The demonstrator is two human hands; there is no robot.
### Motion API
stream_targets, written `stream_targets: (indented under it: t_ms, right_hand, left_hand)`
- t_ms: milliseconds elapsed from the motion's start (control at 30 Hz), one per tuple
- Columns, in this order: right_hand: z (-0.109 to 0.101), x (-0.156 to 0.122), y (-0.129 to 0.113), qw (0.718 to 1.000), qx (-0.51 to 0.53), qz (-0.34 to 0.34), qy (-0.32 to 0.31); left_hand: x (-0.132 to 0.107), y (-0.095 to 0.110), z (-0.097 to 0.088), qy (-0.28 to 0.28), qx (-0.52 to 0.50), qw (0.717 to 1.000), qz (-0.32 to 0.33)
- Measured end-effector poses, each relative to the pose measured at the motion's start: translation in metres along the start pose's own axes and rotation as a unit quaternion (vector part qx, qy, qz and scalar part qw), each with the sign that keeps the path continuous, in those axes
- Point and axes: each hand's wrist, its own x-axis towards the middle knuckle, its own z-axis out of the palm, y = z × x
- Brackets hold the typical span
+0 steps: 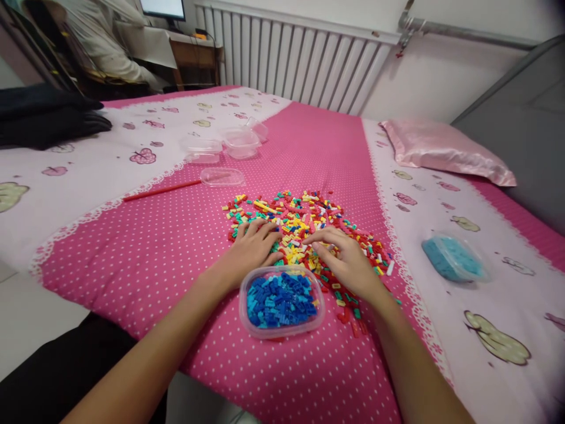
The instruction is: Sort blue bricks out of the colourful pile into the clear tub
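Observation:
A loose heap of small building bricks [300, 221] in red, yellow, green, white and pink lies spread on the bed. My left hand [253, 244] rests on the heap's left side, fingers spread over the bricks and nothing held in them. On the right, my right hand [344, 259] reaches into the middle with its fingers curved, thumb and index finger apart, and no brick visible between them. Close in front of both wrists stands a clear plastic box [243, 318] without a lid. Dark blue and light blue bricks [282, 300] fill it.
Clear empty containers [241, 141] stand farther back, near a clear lid [222, 176] and a thin red stick [161, 190]. A clear box of turquoise pieces [454, 257] sits at right. Beyond are a pink pillow [445, 150], dark cloth [48, 118], a radiator [291, 56] and a seated person [106, 47].

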Motion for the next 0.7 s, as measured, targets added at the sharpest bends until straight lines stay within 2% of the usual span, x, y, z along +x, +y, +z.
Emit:
stream_targets:
  t_ms: [133, 200, 267, 367, 433, 500, 600, 700]
  right_hand:
    - [-0.003, 0.000, -0.002, 1.000, 0.012, 0.003, -0.003]
    - [-0.007, 0.000, -0.004, 0.999, 0.030, 0.003, -0.024]
    - [-0.014, -0.002, -0.007, 0.994, 0.066, -0.011, -0.087]
    - [-0.021, -0.006, -0.014, 0.968, 0.106, -0.064, -0.218]
    - [-0.022, -0.009, -0.019, 0.953, 0.098, -0.090, -0.271]
    - [-0.020, -0.011, -0.022, 0.949, 0.083, -0.098, -0.289]
    - [-0.017, -0.012, -0.023, 0.949, 0.071, -0.097, -0.291]
    - [-0.013, -0.010, -0.020, 0.955, 0.064, -0.094, -0.274]
  left_hand:
    - [0.000, 0.001, -0.003, -0.012, -0.003, 1.000, 0.006]
    - [0.000, 0.001, -0.004, -0.015, -0.012, 1.000, 0.002]
    - [0.001, 0.002, -0.006, -0.015, -0.025, 1.000, -0.003]
    - [0.003, 0.003, -0.012, -0.011, -0.058, 0.998, -0.006]
    - [0.005, 0.002, -0.023, -0.002, -0.093, 0.996, -0.013]
    - [0.006, 0.000, -0.039, 0.005, -0.148, 0.989, -0.014]
    - [0.004, -0.001, -0.070, 0.001, -0.280, 0.960, 0.003]
    - [-0.001, 0.006, -0.094, -0.028, -0.349, 0.936, 0.016]
